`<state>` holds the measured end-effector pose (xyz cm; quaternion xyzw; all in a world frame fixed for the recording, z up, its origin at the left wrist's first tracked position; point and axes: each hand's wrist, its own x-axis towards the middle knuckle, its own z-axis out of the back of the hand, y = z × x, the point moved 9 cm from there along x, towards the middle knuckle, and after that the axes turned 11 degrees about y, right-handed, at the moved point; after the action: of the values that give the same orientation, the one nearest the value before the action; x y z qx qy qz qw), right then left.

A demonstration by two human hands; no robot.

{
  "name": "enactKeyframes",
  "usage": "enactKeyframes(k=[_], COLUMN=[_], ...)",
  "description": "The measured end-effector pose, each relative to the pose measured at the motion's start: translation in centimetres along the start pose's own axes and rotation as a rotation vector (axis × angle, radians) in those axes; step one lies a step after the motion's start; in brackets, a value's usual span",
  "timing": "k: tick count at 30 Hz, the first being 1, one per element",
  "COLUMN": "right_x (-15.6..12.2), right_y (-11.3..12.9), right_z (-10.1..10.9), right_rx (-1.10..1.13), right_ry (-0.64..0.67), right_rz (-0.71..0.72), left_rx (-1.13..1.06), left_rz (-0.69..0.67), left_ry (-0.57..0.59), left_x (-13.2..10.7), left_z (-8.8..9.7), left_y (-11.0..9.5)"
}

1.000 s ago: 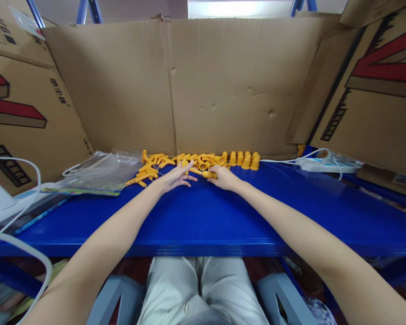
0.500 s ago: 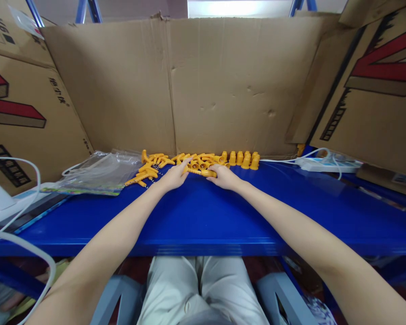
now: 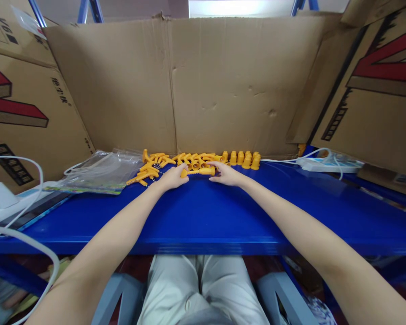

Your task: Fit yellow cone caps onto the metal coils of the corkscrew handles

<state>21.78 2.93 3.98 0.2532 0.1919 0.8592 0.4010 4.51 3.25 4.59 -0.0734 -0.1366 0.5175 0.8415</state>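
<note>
A yellow plastic piece with a ridged shaft and a cylindrical cup-like end (image 3: pixel 207 171) lies level between my hands. My left hand (image 3: pixel 175 177) is closed on its left end, thumb and fingers pinching it. At its right end, my right hand (image 3: pixel 228 174) has thumb and forefinger apart around the cup end; contact is hard to make out. Just behind are several similar yellow pieces in a row (image 3: pixel 191 159), some with round open ends facing me. Left of my left hand lies a pile of yellow T-shaped handles (image 3: pixel 148 171) with small metal parts.
Several yellow cups (image 3: pixel 246 159) stand upside down to the right. A clear plastic bag (image 3: pixel 101 174) lies left on the blue table (image 3: pixel 203 216). Cardboard (image 3: pixel 237 81) walls the back and sides. A white power strip (image 3: pixel 328 164) and cables sit right; more cables hang left.
My right hand's fingers have spread from around the cup end, which now shows more fully. The piece has tilted level, and my left hand keeps hold of its left end.
</note>
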Motion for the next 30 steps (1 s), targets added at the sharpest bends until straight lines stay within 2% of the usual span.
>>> enactKeyframes(k=[5,9,11,20,25,30], right_x=[-0.6,-1.4,-1.6,-1.6,-1.7,-1.7], right_y=[-1.4,-0.9,-0.8,-1.9,-1.2,-0.8], right_z=[-0.2,-1.3,-1.7,-2.6,-1.4,-0.8], right_rx=[0.385,0.602,0.672,0.713,0.795,0.725], right_ry=[0.083,0.229,0.251,0.256,0.178,0.158], right_rz=[-0.141,-0.236,-0.279,-0.419,-0.312,-0.245], left_rx=[0.016,0.045,0.029,-0.045,-0.009,0.025], left_rz=[0.002,-0.020,-0.026,-0.035,0.013,0.021], left_ry=[0.019,0.035,0.042,0.031,0.057,0.087], left_x=[0.2,0.1,0.0,0.0,0.1,-0.1], left_z=[-0.3,-0.2,-0.2,-0.1,-0.2,-0.2], left_y=[0.7,0.4,0.2,-0.4,0.0,-0.3])
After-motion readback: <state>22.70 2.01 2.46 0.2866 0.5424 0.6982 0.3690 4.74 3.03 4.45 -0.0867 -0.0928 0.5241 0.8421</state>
